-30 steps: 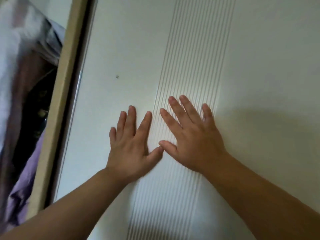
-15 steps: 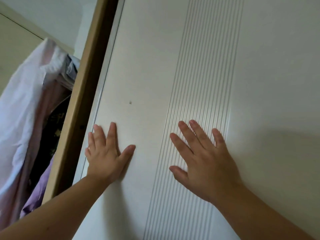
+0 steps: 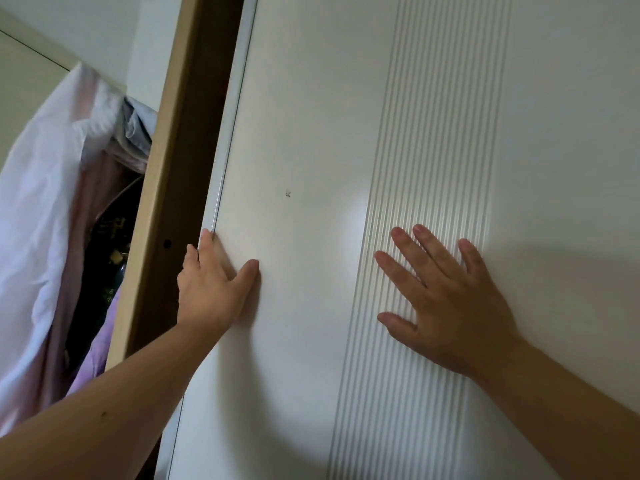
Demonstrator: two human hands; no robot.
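Observation:
A white sliding wardrobe door (image 3: 311, 133) fills most of the head view, with a vertical ribbed strip (image 3: 440, 133) down its middle. My left hand (image 3: 211, 292) lies at the door's left edge. Its fingertips reach the edge trim and its thumb is spread on the door's face. My right hand (image 3: 446, 306) presses flat on the ribbed strip with its fingers straight and spread. Neither hand holds anything.
A tan wooden wardrobe frame (image 3: 180, 168) runs up beside the door's left edge, with a dark gap between them. Hanging clothes show inside at the left: a white garment (image 3: 45, 202), pink fabric, and a purple piece (image 3: 100, 351) lower down.
My left hand has slid left across the door, away from my right hand, to the door's left edge. More of the frame and the hanging clothes has come into view.

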